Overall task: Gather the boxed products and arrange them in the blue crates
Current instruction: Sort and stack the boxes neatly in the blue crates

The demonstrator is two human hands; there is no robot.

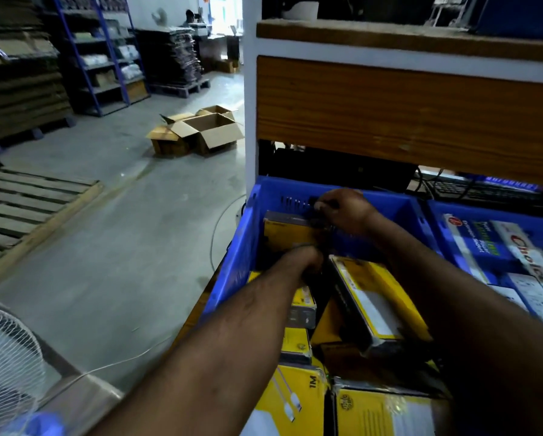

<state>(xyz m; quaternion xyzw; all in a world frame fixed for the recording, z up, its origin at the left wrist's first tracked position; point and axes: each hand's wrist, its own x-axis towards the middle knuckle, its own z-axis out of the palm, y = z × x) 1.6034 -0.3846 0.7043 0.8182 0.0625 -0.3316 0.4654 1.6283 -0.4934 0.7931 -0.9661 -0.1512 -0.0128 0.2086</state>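
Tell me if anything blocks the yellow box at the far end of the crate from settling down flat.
Nothing visible does. Both hands, left hand and right hand, are on the yellow box at the blue crate's far end; the space under it is hidden.

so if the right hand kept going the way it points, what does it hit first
Probably the far wall of the blue crate: the right hand reaches forward and left just short of its slotted side, though depth is hard to judge.

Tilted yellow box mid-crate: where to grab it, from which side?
Take the tilted yellow box by its long edges, coming from above. It leans with its broad face up and its raised long edge exposed; neighbouring boxes crowd its lower end, and the blue crate wall blocks side approach.
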